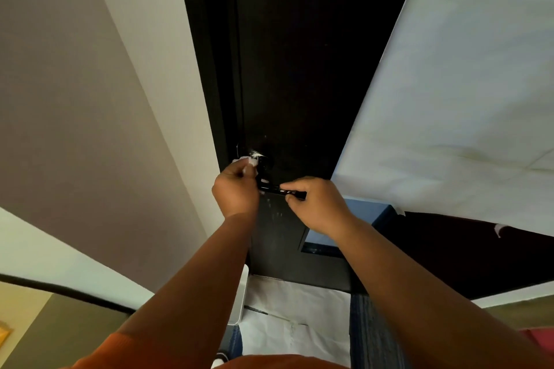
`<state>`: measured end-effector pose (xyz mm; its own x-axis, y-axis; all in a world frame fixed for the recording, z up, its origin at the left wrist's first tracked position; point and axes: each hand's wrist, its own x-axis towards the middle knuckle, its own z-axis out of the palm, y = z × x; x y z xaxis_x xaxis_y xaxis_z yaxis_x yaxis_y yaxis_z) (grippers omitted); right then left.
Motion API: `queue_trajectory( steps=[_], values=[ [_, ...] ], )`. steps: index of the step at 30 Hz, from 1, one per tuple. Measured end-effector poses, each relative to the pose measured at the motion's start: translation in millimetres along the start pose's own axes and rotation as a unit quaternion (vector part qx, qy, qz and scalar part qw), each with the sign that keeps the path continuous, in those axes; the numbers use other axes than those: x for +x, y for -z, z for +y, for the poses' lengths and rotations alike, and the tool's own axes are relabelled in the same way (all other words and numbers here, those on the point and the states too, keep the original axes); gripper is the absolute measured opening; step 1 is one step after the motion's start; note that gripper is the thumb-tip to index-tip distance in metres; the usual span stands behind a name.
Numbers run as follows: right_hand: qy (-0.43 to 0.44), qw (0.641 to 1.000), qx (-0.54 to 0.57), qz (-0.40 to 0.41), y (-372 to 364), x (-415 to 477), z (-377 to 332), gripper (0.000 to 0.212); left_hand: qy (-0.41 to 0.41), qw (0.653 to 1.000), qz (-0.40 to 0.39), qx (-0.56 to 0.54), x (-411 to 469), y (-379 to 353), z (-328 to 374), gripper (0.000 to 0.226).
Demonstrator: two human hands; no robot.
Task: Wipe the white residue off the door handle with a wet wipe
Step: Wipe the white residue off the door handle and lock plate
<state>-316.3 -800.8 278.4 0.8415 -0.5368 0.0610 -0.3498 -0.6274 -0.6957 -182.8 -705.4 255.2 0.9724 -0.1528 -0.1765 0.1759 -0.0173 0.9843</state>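
At mid-frame my left hand pinches the wet wipe and my right hand grips the door handle. I risk smearing white residue onto the door.

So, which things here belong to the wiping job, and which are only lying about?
Job: white crumpled wet wipe, pinched in left hand; black glossy lever door handle, its end held by right hand; white residue specks on it.
Lying about: large white sheet; blue box; white floor paper.
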Motion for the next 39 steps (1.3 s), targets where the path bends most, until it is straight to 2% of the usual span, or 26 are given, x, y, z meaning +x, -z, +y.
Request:
queue_trajectory(
  steps=[2, 5, 8, 10, 12, 17, 20, 22, 24, 26, 28, 29, 30, 32, 33, 34, 36, 39],
  values=[
    [-0.001, 1.000, 0.008, 0.000, -1, -1, 0, 0.029, 0.020, 1.000, 0.007, 0.004, 4, 1, -5, 0.019],
    [0.003, 1.000, 0.006, -0.001, -1, -2, 2, 0.030, 0.113, 0.993, 0.006, -0.017, 9, -1, -6, 0.022],
    [0.002, 1.000, 0.004, -0.002, 0, -3, 3, 0.030, 0.160, 0.986, 0.001, -0.047, 11, -1, -5, 0.010],
    [0.000, 1.000, 0.003, -0.003, 0, -3, 2, 0.031, 0.228, 0.962, 0.008, -0.148, 7, -1, 1, 0.005],
    [-0.002, 1.000, 0.003, -0.006, 0, -4, 2, 0.032, 0.286, 0.921, -0.004, -0.264, 9, -5, 1, 0.013],
    [-0.009, 1.000, 0.007, -0.012, 2, -5, 2, 0.032, 0.307, 0.889, -0.049, -0.336, 17, -7, -4, 0.033],
    [-0.010, 1.000, 0.009, -0.010, 2, -5, 2, 0.032, 0.292, 0.907, -0.030, -0.301, 17, -11, 4, 0.032],
    [-0.009, 1.000, 0.008, -0.008, 2, -5, 2, 0.032, 0.254, 0.949, 0.000, -0.188, 14, -15, 10, 0.028],
    [-0.006, 1.000, 0.006, -0.004, 1, -5, 3, 0.031, 0.135, 0.986, 0.039, -0.086, 3, -15, 11, 0.014],
    [-0.006, 1.000, 0.005, 0.000, 1, -5, 3, 0.031, 0.019, 0.999, 0.037, -0.003, -7, -9, 7, 0.013],
    [-0.006, 1.000, 0.006, 0.001, 0, -4, 4, 0.031, -0.013, 0.999, 0.028, 0.033, -9, -8, 6, 0.014],
    [-0.007, 1.000, 0.007, 0.002, 0, -4, 4, 0.031, 0.014, 0.999, 0.031, 0.012, -6, -10, 8, 0.015],
    [-0.007, 1.000, 0.008, 0.003, 0, -4, 4, 0.031, 0.075, 0.996, 0.040, -0.032, -4, -13, 14, 0.018],
    [-0.011, 1.000, 0.011, 0.002, 0, -4, 4, 0.031, 0.250, 0.957, 0.031, -0.141, 0, -17, 24, 0.027],
    [-0.013, 1.000, 0.012, 0.000, 0, -5, 4, 0.031, 0.299, 0.932, 0.022, -0.204, -1, -17, 25, 0.026],
    [-0.015, 1.000, 0.011, -0.002, 0, -4, 4, 0.031, 0.316, 0.913, 0.021, -0.257, -3, -18, 26, 0.027],
    [-0.017, 1.000, 0.013, 0.001, 0, -4, 4, 0.031, 0.322, 0.897, 0.017, -0.301, -2, -17, 26, 0.034],
    [-0.016, 1.000, 0.014, 0.008, -1, -4, 4, 0.031, 0.295, 0.924, 0.035, -0.239, -1, -22, 26, 0.023]
  ],
)
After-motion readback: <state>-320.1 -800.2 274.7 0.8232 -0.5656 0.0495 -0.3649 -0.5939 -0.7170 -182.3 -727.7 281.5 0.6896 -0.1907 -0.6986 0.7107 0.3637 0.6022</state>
